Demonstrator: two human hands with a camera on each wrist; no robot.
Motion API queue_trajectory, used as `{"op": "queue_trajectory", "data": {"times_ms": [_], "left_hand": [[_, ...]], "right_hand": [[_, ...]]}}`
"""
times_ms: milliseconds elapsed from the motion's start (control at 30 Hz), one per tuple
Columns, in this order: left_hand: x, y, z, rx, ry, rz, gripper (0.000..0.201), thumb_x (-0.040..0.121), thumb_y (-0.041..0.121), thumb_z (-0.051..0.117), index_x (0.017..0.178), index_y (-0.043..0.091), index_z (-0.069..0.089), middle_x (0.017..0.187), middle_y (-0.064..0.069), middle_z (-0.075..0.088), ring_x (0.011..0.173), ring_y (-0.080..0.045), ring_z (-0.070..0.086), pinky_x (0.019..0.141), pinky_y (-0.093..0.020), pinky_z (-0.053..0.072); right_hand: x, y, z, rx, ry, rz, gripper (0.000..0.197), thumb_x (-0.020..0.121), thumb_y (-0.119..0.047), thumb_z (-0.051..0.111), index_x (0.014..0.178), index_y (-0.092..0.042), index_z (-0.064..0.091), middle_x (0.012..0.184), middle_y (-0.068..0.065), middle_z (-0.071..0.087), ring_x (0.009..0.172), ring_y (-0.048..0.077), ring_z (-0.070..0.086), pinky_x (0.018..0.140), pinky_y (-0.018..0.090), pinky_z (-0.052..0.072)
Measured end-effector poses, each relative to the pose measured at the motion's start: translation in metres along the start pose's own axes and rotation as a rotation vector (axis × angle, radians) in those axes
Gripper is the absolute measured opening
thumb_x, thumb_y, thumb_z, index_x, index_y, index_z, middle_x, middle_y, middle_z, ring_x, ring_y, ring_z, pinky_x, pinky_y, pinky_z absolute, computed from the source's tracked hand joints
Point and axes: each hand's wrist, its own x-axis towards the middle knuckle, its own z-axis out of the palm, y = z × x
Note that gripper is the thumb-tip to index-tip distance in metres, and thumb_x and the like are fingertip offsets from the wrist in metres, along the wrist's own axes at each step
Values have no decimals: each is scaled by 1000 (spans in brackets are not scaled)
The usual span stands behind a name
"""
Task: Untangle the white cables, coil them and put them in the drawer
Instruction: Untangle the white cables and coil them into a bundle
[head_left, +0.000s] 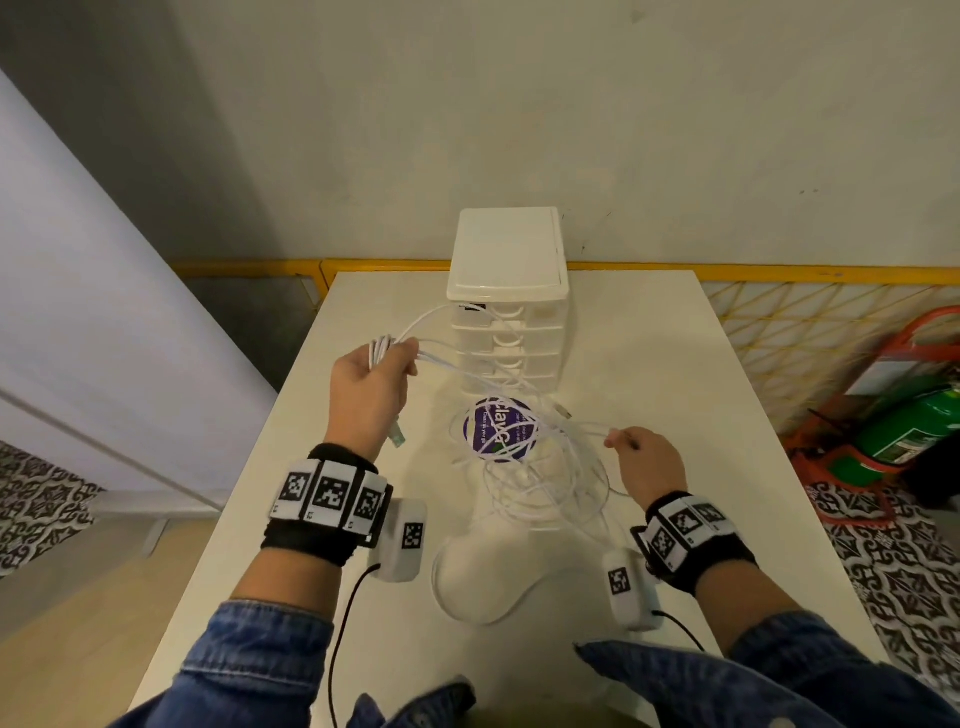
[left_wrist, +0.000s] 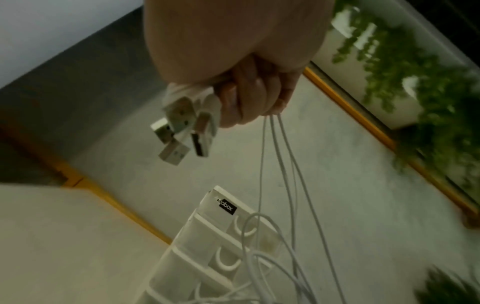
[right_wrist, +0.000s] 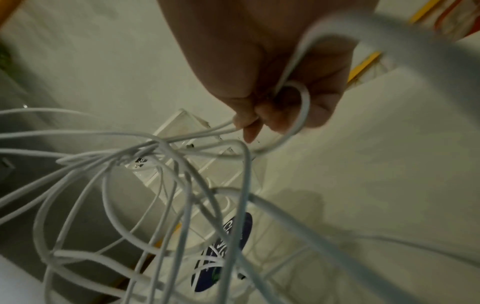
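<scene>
A tangle of white cables (head_left: 540, 467) lies on the white table (head_left: 649, 364) in front of a white drawer unit (head_left: 508, 291) whose drawers look closed. My left hand (head_left: 371, 387) is raised left of the unit and grips a bunch of cable strands (left_wrist: 275, 164); several USB plugs (left_wrist: 182, 131) hang from its fist. My right hand (head_left: 647, 460) hovers right of the tangle and pinches a cable (right_wrist: 293, 123) between thumb and fingers. Strands stretch between both hands above the heap.
A round purple sticker (head_left: 501, 428) lies on the table under the cables. A yellow railing (head_left: 779, 273) runs behind the table. A green cylinder (head_left: 914, 426) in a red stand is on the floor at right. A white panel stands at left.
</scene>
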Motion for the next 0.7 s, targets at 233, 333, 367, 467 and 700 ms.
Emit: {"op": "queue_trajectory", "data": {"times_ms": [233, 333, 367, 467, 700], "left_hand": [[-14, 4, 26, 134, -336, 34, 18, 92, 19, 58, 82, 12, 71, 49, 4, 36, 43, -11, 29, 43, -20, 27], [-16, 3, 29, 35, -381, -14, 17, 85, 19, 60, 93, 10, 71, 49, 7, 35, 45, -10, 27, 42, -18, 26], [-15, 2, 28, 38, -387, -17, 15, 86, 15, 60, 96, 10, 70, 49, 10, 36, 45, -9, 27, 42, -17, 26], [-14, -1, 23, 65, -354, -2, 17, 88, 1, 58, 98, 9, 69, 47, 12, 38, 44, -8, 27, 42, -16, 27], [-12, -2, 15, 27, -368, 29, 30, 72, 10, 57, 97, 17, 71, 55, 0, 33, 49, -14, 28, 48, -25, 27]], "right_hand": [[-28, -56, -4, 341, 47, -618, 32, 76, -2, 45, 94, -19, 66, 99, -3, 62, 96, 7, 57, 83, 12, 42], [-39, -75, -3, 482, -149, -585, 33, 79, 5, 44, 87, -17, 67, 91, -3, 69, 89, 3, 63, 80, 10, 45], [-41, -76, -2, 536, -207, -527, 31, 82, 5, 43, 87, -14, 68, 89, -1, 70, 85, 1, 64, 79, 10, 46], [-39, -71, 1, 573, -276, -388, 31, 91, 5, 38, 91, -7, 66, 89, -1, 67, 76, -4, 62, 71, 10, 45], [-28, -54, 0, 349, 287, -500, 31, 78, 11, 47, 80, -19, 58, 86, -2, 55, 75, 6, 54, 65, 16, 40]]}}
